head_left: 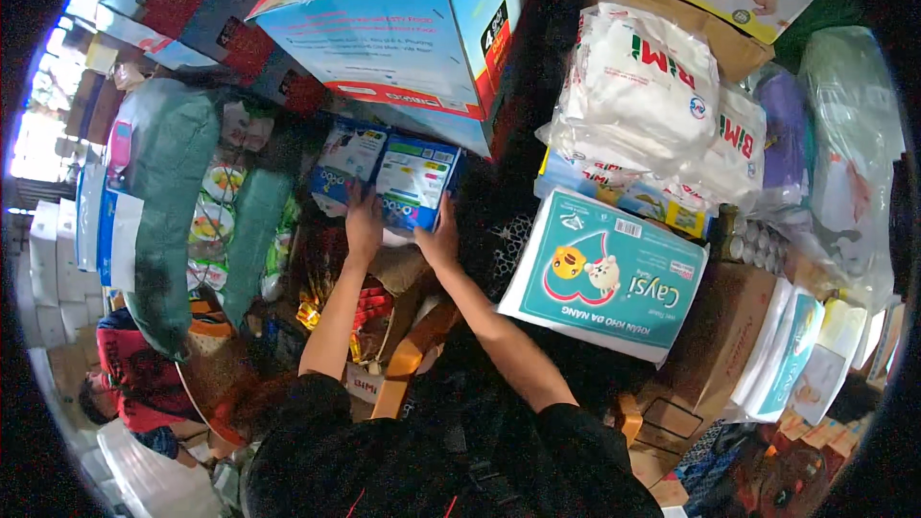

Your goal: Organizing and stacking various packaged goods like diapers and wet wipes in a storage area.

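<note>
Two blue-and-white packs stand side by side in the middle, below a big carton. My left hand [363, 219] lies at the lower corner of the left pack [347, 161], close to where both packs meet, with its fingers reaching up. At the lower right edge of the right pack [419, 177], my right hand [440, 232] has its fingers along the side. The right pack is gripped between both hands. What lies beneath the packs is mostly dark and hidden.
A large blue-and-red carton [384, 48] looms above. Green wrapped bundles [173, 211] hang left. On the right, a teal-and-white towel pack [604, 273] lies below white plastic-wrapped packs [643, 86]. A person in a red shirt [144, 364] is at lower left.
</note>
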A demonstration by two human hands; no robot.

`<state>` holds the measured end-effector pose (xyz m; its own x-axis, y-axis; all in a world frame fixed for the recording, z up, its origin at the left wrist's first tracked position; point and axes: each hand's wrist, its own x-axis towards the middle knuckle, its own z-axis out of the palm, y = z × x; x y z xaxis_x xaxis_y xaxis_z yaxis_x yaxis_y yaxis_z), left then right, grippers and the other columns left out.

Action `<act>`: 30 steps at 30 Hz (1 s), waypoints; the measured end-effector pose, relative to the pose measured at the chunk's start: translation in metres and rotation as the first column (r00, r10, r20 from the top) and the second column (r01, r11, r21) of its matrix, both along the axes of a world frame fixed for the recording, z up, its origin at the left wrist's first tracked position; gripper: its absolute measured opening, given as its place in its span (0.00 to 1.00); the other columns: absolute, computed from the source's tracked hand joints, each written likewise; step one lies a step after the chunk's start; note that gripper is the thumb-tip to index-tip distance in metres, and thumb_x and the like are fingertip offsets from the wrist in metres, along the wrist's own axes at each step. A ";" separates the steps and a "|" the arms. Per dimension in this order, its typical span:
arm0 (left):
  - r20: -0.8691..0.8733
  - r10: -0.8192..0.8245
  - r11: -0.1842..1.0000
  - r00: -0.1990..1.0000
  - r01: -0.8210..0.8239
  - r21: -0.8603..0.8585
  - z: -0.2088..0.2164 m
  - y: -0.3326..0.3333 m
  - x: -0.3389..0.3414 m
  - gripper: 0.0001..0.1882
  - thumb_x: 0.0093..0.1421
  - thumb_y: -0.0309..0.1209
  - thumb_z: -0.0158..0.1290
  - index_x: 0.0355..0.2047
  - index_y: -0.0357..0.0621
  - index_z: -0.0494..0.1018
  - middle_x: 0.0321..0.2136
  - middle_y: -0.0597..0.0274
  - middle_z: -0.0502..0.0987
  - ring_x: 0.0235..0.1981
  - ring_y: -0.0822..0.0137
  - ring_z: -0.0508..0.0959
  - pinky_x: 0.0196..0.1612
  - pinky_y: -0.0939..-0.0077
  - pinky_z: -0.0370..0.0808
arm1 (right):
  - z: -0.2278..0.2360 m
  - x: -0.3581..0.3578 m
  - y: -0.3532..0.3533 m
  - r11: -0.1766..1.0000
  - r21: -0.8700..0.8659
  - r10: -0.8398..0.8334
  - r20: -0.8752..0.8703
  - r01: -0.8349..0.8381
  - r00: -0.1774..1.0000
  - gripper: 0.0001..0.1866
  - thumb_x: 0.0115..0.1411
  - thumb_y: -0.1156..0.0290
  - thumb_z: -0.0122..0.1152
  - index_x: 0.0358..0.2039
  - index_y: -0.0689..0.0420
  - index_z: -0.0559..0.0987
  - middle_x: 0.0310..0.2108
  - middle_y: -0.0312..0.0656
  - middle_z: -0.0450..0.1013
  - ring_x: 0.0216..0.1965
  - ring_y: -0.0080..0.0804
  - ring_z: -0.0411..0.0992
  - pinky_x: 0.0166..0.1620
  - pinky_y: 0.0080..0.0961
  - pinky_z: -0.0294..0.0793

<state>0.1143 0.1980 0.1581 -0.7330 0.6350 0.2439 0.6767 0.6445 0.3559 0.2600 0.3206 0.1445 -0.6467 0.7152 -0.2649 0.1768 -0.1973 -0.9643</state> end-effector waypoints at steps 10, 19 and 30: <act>-0.033 0.043 0.993 0.999 -0.046 -0.107 0.006 0.001 -0.062 0.42 0.68 0.46 0.64 0.77 0.47 0.62 0.77 0.30 0.56 0.77 0.30 0.56 0.76 0.40 0.59 | -0.016 0.007 0.002 0.960 0.279 0.020 0.048 -0.033 0.999 0.58 0.54 0.74 0.75 0.82 0.50 0.54 0.75 0.61 0.62 0.68 0.62 0.66 0.70 0.50 0.67; 0.066 -0.016 0.991 0.998 0.024 -0.129 -0.036 -0.021 -0.090 0.47 0.67 0.54 0.64 0.81 0.63 0.56 0.80 0.35 0.51 0.80 0.29 0.49 0.77 0.34 0.54 | -0.004 0.007 0.009 0.986 0.133 0.114 -0.110 -0.099 0.987 0.56 0.58 0.77 0.73 0.82 0.56 0.51 0.78 0.63 0.56 0.78 0.55 0.59 0.75 0.40 0.63; -0.030 -0.080 0.869 0.996 0.055 -0.492 -0.071 -0.033 -0.136 0.45 0.73 0.47 0.57 0.80 0.36 0.52 0.80 0.37 0.50 0.82 0.41 0.49 0.81 0.45 0.48 | 0.051 0.042 -0.026 0.878 0.314 0.268 0.301 -0.361 0.915 0.50 0.59 0.72 0.66 0.79 0.60 0.54 0.76 0.70 0.54 0.76 0.70 0.55 0.75 0.53 0.61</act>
